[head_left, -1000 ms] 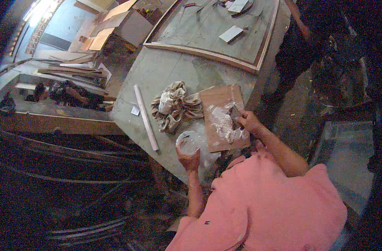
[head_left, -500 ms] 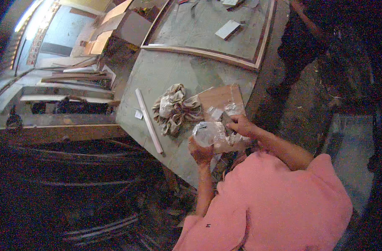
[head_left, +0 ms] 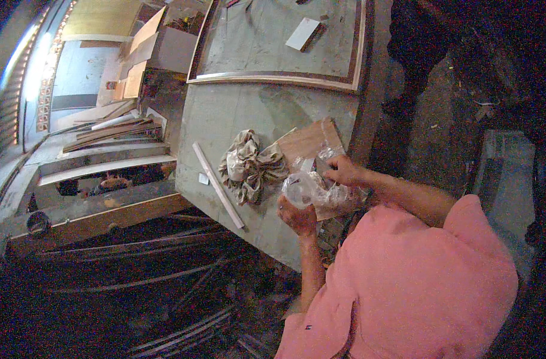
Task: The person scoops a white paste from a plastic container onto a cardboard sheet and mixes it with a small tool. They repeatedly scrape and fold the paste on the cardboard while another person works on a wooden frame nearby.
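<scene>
paste [head_left: 335, 193], white and lumpy, covers the near part of a brown board [head_left: 306, 142], which lies toward the right side of a grey-green table [head_left: 225, 110]. the left hand [head_left: 298, 219] holds a clear round tub [head_left: 296, 190], gripping it from the near side; the tub is over the left part of the board, and i cannot tell whether the two touch. the right hand [head_left: 346, 170] is closed around a flat scraper [head_left: 322, 166], its blade pointing left, just to the right of the tub's far rim.

left of the board, a crumpled, stained cloth [head_left: 249, 167] lies in a heap. further left, a pale strip [head_left: 218, 185] lies at a slant, with a small white square [head_left: 203, 178] near its left side. toward the far end of the table lies a large wooden frame [head_left: 273, 79], with a white block [head_left: 303, 34] inside it. at the far right, beyond the table's edge, another person [head_left: 416, 54] shows as a dark shape.
</scene>
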The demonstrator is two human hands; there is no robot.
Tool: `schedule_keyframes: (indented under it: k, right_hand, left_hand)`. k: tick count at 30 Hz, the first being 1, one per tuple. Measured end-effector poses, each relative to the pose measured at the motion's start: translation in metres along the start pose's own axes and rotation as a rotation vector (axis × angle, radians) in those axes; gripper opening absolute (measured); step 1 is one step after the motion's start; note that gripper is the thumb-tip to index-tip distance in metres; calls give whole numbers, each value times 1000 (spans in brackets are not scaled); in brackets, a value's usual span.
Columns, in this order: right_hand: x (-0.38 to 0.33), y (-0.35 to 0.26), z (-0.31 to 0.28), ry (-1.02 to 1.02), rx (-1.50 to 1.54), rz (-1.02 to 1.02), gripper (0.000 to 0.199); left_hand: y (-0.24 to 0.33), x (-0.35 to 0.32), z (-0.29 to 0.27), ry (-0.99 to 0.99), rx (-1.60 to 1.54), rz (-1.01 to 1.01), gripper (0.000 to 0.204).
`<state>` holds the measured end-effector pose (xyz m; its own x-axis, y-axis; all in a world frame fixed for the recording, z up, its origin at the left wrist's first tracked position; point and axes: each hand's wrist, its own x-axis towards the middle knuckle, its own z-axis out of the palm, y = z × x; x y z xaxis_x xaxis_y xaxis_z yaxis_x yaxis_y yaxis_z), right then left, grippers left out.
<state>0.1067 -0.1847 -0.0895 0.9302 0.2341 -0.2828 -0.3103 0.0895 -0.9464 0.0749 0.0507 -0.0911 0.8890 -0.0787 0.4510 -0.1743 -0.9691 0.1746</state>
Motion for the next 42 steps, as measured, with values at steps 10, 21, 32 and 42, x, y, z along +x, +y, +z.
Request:
schedule_keyframes:
  k: [10, 21, 32, 42]
  right_hand:
    - [20, 18, -9, -104, -134, 24, 26]
    - [28, 23, -10, -245, -151, 46, 33]
    - [24, 2, -17, -56, -497, -286, 34]
    - [59, 13, -28, -6, -1034, -278, 36]
  left_hand:
    - [9, -12, 18, 21, -100, -200, 61]
    - [22, -1, 6, 94, 22, -163, 54]
    - [-22, 5, -4, 397, -642, -698, 63]
    - [-140, -99, 27, 653, -267, -799, 80]
